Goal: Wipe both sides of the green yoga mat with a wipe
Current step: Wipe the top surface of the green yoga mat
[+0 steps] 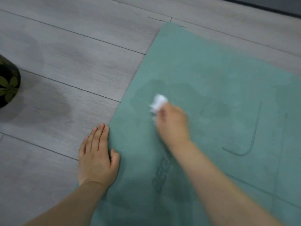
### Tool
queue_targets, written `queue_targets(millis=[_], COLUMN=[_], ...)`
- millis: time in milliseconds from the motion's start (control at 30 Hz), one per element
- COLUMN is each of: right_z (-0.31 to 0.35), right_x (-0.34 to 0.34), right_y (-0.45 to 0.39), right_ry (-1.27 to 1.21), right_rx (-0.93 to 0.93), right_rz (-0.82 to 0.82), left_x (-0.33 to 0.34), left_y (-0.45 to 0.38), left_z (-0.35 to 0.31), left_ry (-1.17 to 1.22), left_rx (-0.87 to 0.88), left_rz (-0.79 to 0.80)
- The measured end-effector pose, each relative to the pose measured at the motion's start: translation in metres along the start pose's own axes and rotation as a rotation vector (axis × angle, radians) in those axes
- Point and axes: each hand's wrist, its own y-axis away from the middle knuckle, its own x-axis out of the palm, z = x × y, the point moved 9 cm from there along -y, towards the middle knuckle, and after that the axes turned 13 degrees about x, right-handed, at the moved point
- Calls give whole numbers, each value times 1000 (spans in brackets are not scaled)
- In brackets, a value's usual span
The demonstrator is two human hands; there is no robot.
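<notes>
Green yoga mat (203, 66) lay flat on the floor | right hand (172, 123) held its grip around a crumpled wipe (158, 101) near the mat's left edge | left hand (96, 154) flat, fingers straight, on that edge | unwiped mat ran ahead and right of the wipe.

The green yoga mat (211, 66) is seen as a matt, soft-looking sheet with a fine suede-like nap, darkened in damp-looking patches and marked with faint pressed lines and lettering. The wipe (158, 101) is shown as a crumpled wad of thin white material, paper or cloth not being distinguishable through the blur. The floor (65, 46) is laid in grey wood-grain planks with a low sheen, and a glossy dark vase (8, 82) with an olive flower pattern is glimpsed at the left edge.
</notes>
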Motion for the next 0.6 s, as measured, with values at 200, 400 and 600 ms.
queue_targets(millis=[200, 400, 600], right_z=[84, -164, -46], right_x=[50, -92, -26], right_y=[-31, -29, -26], right_ry=[188, 83, 37], right_rx=[-379, 381, -81], right_rz=[173, -208, -85], left_x=[1, 2, 2], left_y=[0, -2, 1], left_z=[-1, 0, 1], left_ry=[4, 10, -1], left_rx=[8, 4, -11], left_rz=[7, 35, 83])
